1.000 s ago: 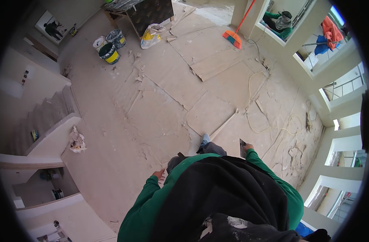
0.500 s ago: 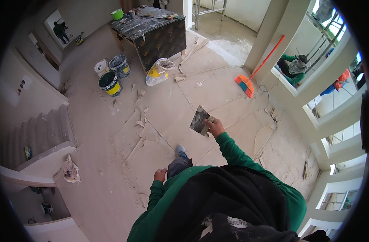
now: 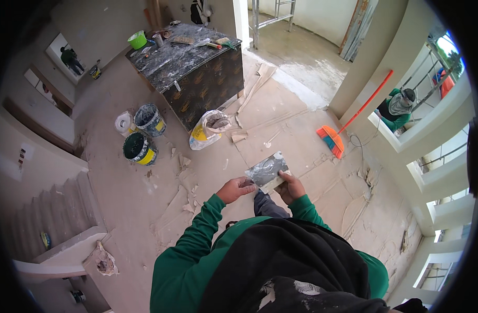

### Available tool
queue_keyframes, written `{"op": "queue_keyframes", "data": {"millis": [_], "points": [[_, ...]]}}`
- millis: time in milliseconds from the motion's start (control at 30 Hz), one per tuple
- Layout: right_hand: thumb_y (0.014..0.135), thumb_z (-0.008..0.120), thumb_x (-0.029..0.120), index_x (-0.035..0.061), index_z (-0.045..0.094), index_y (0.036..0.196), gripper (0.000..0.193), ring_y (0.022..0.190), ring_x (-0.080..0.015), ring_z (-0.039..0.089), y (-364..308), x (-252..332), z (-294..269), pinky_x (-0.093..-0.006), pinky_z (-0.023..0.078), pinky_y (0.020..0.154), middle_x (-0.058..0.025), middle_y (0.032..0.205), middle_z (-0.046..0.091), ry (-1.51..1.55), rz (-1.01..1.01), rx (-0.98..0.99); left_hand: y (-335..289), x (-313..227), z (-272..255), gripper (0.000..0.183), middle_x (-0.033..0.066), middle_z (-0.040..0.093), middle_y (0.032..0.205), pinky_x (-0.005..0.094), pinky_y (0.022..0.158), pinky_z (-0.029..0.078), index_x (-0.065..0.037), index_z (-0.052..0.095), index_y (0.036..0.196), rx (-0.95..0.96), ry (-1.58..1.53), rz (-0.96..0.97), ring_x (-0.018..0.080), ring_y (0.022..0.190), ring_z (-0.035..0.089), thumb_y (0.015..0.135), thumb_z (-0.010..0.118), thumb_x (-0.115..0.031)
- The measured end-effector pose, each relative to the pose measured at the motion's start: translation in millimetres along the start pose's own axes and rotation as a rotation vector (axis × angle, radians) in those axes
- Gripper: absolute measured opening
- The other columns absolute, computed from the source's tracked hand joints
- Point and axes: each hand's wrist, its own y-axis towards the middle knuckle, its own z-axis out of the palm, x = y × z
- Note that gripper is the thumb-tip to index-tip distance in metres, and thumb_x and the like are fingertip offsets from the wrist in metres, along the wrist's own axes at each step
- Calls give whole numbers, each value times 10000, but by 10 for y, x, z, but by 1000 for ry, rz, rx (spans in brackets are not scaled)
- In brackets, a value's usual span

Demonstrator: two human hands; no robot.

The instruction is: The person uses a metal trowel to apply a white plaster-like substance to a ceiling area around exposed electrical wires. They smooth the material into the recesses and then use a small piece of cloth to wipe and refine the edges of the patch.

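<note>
In front of my body I have a wide putty knife [image 3: 266,170], its metal blade smeared with pale filler. My right hand [image 3: 290,188] is wrapped round its light-coloured handle. At the blade's left corner is my left hand [image 3: 237,190], fingers and thumb pinched together against the edge. Part of the left fingertips is hidden by the blade. Below the knife, one of my legs in grey trousers [image 3: 269,205] steps over the dusty, covered floor.
Ahead stands a dark, paint-stained work table [image 3: 202,78] with tools and a green container [image 3: 138,40]. Buckets [image 3: 140,149] and a sack [image 3: 210,130] sit before it. A broom [image 3: 331,140] leans rightward near window openings, with a person [image 3: 397,110] beyond. Torn floor covering lies about.
My left hand has risen from my side to the blade. The right hand has drawn the putty knife closer and turned it. I have moved toward the table.
</note>
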Motion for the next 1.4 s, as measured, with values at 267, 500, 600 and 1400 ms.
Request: {"op": "queue_keyframes", "data": {"millis": [267, 500, 600, 1400], "points": [[955, 627, 196, 35, 584, 1088, 213, 976, -218, 652, 2244, 1416, 626, -385, 539, 919, -84, 1036, 660, -117, 81, -9, 1541, -500, -1629, 419, 161, 703, 1112, 337, 921, 509, 40, 652, 1170, -387, 261, -22, 227, 1015, 670, 913, 697, -288], [974, 589, 173, 18, 597, 1087, 192, 1007, -214, 671, 3767, 2494, 1510, -358, 570, 914, -98, 1078, 674, -128, 13, 132, 2847, -1159, -3677, 362, 53, 681, 1066, 296, 763, 539, -29, 594, 1238, -779, -39, 55, 137, 932, 660, 948, 637, -242], [976, 585, 169, 16, 583, 1116, 208, 1028, -215, 664, 4334, 2544, 1698, -364, 559, 938, -99, 1107, 667, -91, 2, 63, 3564, -1327, -4602, 392, 63, 677, 1084, 308, 735, 549, -38, 585, 1247, -900, -72, 92, 152, 897, 664, 931, 657, -258], [948, 637, 149, 39, 556, 1060, 177, 931, -198, 634, 8810, 2060, 3451, -372, 560, 862, -62, 994, 607, -310, 201, -149, 6771, -1222, -8873, 171, 76, 728, 795, 351, 645, 566, -67, 719, 958, -1280, 758, -148, 195, 703, 712, 857, 703, -205]]}}
